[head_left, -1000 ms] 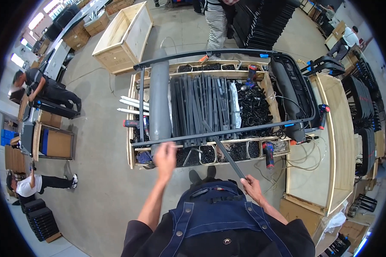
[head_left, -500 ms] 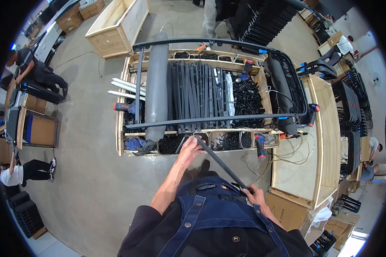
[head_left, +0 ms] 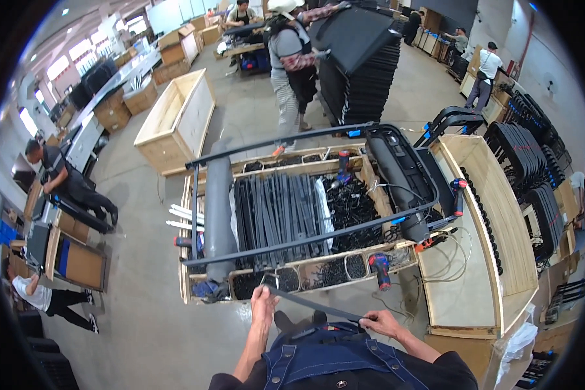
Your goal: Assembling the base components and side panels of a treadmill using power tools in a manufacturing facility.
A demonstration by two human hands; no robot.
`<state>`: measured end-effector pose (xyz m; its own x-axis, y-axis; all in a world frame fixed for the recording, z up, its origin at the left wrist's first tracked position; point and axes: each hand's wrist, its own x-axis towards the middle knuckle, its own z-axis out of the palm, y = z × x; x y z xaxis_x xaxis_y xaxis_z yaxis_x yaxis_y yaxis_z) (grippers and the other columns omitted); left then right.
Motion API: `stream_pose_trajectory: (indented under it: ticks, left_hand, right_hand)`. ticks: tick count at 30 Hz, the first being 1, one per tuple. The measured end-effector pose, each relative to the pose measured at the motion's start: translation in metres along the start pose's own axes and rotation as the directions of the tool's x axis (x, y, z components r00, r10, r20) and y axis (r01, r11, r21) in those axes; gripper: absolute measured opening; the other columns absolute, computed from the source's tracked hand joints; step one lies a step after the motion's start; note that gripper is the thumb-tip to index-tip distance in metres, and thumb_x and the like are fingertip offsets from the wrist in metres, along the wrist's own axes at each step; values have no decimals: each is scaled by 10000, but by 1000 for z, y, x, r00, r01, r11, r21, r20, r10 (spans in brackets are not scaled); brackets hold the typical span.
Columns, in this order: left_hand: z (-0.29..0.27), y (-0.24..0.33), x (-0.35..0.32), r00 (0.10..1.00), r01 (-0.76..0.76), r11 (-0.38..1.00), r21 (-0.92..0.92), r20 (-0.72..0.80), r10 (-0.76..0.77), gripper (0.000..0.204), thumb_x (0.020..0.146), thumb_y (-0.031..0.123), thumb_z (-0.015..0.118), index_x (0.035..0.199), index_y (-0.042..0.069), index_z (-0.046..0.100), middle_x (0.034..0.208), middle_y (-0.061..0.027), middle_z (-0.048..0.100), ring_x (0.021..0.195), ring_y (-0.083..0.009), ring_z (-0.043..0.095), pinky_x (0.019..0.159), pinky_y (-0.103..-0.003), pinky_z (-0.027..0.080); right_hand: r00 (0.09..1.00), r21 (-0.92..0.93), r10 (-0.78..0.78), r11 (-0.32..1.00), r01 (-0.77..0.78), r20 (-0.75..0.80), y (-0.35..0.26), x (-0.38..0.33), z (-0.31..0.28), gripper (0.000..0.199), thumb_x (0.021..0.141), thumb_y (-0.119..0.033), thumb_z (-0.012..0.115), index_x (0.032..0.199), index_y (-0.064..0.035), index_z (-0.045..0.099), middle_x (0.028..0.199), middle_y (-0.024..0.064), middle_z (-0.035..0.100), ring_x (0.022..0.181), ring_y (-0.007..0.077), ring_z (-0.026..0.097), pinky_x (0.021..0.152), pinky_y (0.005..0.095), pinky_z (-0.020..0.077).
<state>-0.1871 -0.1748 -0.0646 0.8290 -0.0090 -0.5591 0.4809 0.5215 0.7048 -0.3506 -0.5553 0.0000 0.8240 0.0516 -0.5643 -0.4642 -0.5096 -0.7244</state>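
In front of my waist, both hands hold one long, thin black metal bar (head_left: 318, 304). My left hand (head_left: 264, 304) is closed around its left end, close to the near edge of the wooden parts crate (head_left: 292, 261). A small piece of light metal shows just above those fingers; its kind is unclear. My right hand (head_left: 381, 322) pinches the bar's lower right end. Beyond my hands, a large black frame (head_left: 305, 246) lies across the crate. Inside the crate are a stack of black bars (head_left: 279, 218) and heaps of small black parts (head_left: 352, 218).
A cordless driver (head_left: 381, 272) rests at the crate's near right corner, another (head_left: 458, 195) farther right. A hose (head_left: 458, 260) coils beside a long wooden box (head_left: 465, 292). Several people work around, one (head_left: 289, 58) by a tall stack of black panels (head_left: 364, 71).
The view has tilted up, showing more of the far room. The bar now lies more level, its right end farther from my body. Both hands keep their hold.
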Motion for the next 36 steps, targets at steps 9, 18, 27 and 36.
stream_pose_trajectory:
  ticks: [9, 18, 27, 36]
  left_hand:
    - [1, -7, -8, 995, 55, 996, -72, -78, -61, 147, 1003, 238, 630, 1109, 138, 603, 978, -43, 673, 866, -211, 643, 776, -386, 526]
    - [76, 24, 7, 979, 47, 991, 126, 191, -71, 390, 997, 279, 626, 1289, 30, 555, 1126, -108, 651, 1016, -231, 639, 838, -369, 545]
    - [200, 113, -30, 810, -580, 649, 492, 434, 395, 388, 997, 190, 619, 1308, -29, 544, 1011, -101, 683, 873, -154, 656, 789, -298, 532]
    - [204, 167, 14, 623, -700, 120, 704, 519, 586, 504, 1049, 314, 480, 1476, 60, 399, 993, -236, 696, 919, -417, 675, 817, -483, 523]
  right_hand:
    - [990, -138, -63, 987, 80, 129, 15, 2, -12, 434, 926, -486, 671, 1035, -68, 714, 843, 117, 713, 788, 221, 656, 721, 362, 493]
    - [991, 372, -42, 928, -9, 129, 28, -30, -17, 375, 970, -422, 663, 931, -49, 668, 700, 28, 626, 629, 101, 584, 583, 277, 474]
    - [978, 703, -206, 690, 172, -37, -51, -66, -36, 167, 999, -175, 631, 1065, -23, 613, 725, 43, 634, 628, 92, 577, 583, 252, 475]
    - [904, 458, -287, 789, 410, -317, -189, -13, -41, 508, 982, -97, 605, 1463, -35, 453, 692, 31, 598, 536, 78, 537, 486, 234, 438]
